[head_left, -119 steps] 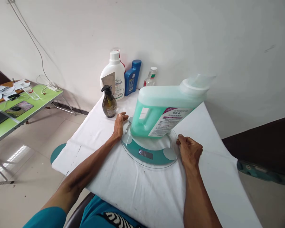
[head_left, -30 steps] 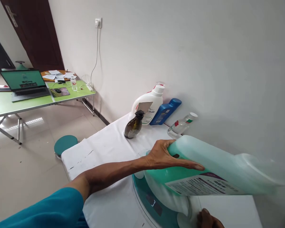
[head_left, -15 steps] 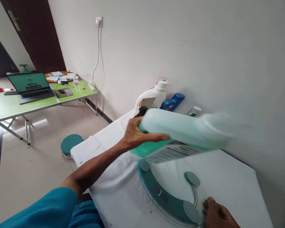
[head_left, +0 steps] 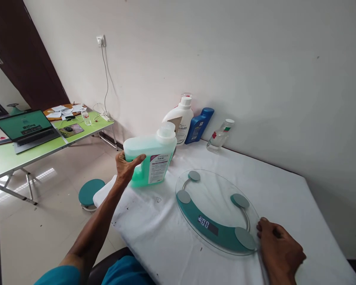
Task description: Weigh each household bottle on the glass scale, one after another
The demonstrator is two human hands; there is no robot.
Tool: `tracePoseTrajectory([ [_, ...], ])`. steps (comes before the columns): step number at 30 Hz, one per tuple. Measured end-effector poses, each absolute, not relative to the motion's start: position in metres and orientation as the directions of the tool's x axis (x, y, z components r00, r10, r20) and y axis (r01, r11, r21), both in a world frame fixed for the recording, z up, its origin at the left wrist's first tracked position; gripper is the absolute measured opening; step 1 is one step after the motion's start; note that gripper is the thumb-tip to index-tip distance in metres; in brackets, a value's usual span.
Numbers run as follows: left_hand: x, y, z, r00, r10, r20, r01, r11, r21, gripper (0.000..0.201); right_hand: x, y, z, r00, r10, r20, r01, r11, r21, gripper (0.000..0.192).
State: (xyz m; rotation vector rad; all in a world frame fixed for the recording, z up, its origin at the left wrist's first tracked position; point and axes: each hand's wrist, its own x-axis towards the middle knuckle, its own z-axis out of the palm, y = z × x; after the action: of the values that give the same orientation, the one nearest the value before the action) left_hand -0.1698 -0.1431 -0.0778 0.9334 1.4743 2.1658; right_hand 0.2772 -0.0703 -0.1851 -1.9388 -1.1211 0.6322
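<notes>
My left hand (head_left: 126, 168) is wrapped round the handle of a translucent jug (head_left: 148, 148) of green liquid with a white label. The jug is nearly upright over the left part of the white-covered table; whether its base rests on the cloth I cannot tell. To its right lies a round glass bathroom scale (head_left: 210, 190) with a teal band and a lit display showing zeros. At the scale's right rim, my right hand (head_left: 279, 245) is closed, with thumb and curled fingers pinching the edge. Its other fingertips are partly hidden.
Along the wall stand a white detergent bottle (head_left: 184, 116), a leaning blue bottle (head_left: 199, 124) and a clear glass bottle (head_left: 220, 136). A teal stool (head_left: 91, 192) is on the floor at left. Beyond it, a green folding table (head_left: 26, 152) bears a laptop (head_left: 26, 128).
My left hand has moved the jug from above the scale to the left, turning it from lying tilted to nearly upright. The scale's display now reads zeros. My right hand stays at the rim.
</notes>
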Motion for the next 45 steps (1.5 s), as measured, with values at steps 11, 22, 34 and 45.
tracePoseTrajectory([
  [11, -0.137, -0.112, -0.083, -0.715, 0.633, 0.297, 0.059, -0.368, 0.928, 0.047, 0.277, -0.070, -0.186, 0.482, 0.876, -0.020, 0.503, -0.296, -0.812, 0.031],
  [22, -0.146, -0.113, -0.083, -0.655, 0.609, 0.447, 0.300, -0.333, 0.894, 0.055, 0.280, -0.066, -0.200, 0.421, 0.899, 0.118, 0.552, -0.150, -0.821, 0.040],
  [34, 0.046, -0.063, -0.018, -0.299, 0.425, 0.854, 0.588, -0.623, 0.516, 0.059, 0.281, -0.060, -0.208, 0.406, 0.894, 0.189, 0.555, -0.077, -0.828, 0.044],
  [45, 0.097, 0.204, -0.060, -0.423, 0.897, 0.126, 0.554, 0.146, 0.820, 0.096, 0.281, -0.063, -0.213, 0.423, 0.886, 0.191, 0.529, -0.070, -0.846, 0.050],
])
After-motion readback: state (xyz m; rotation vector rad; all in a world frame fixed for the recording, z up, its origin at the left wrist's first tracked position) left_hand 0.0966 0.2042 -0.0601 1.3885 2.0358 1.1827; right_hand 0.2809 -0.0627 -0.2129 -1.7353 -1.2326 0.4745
